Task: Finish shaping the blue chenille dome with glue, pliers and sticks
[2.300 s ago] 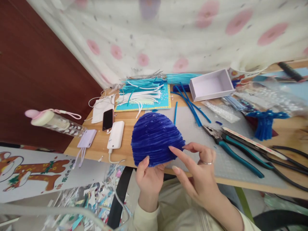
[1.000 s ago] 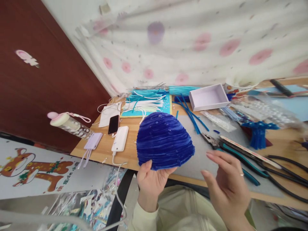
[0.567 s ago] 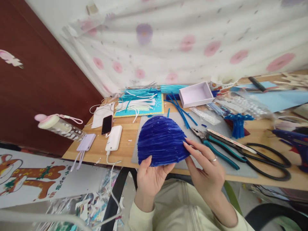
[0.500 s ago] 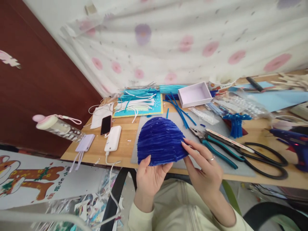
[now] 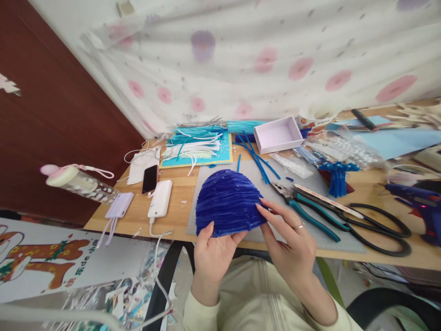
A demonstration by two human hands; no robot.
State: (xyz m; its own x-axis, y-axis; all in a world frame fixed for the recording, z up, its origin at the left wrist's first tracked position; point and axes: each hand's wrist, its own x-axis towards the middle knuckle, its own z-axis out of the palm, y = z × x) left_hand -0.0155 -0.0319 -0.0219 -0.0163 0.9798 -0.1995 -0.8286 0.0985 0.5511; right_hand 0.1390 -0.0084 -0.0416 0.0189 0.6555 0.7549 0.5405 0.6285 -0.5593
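Observation:
A dark blue dome-shaped piece [image 5: 225, 202], made of rows of fuzzy pipe cleaners, is held up over the front edge of the table. My left hand [image 5: 214, 255] grips its lower left from below, thumb on the near face and the other fingers hidden beneath. At the lower right edge, my right hand [image 5: 289, 236] pinches the piece between its fingers; a ring is on one finger. Right of the hands lie teal-handled pliers [image 5: 306, 214] and large black-handled scissors [image 5: 379, 230] on a grey mat [image 5: 203, 184]. Several loose blue pipe cleaners [image 5: 257, 158] lie behind the dome.
White and teal pipe cleaners [image 5: 195, 142] are piled at the back beside an open lilac box [image 5: 279, 134]. A blue glue gun [image 5: 413, 197] stands at the right. A phone [image 5: 150, 179], a white power bank [image 5: 160, 198] with cable and a bottle [image 5: 82, 184] are at the left.
Both hands and the blue dome have stayed almost still, with the right fingers shifting slightly left along its edge. The view has moved a little.

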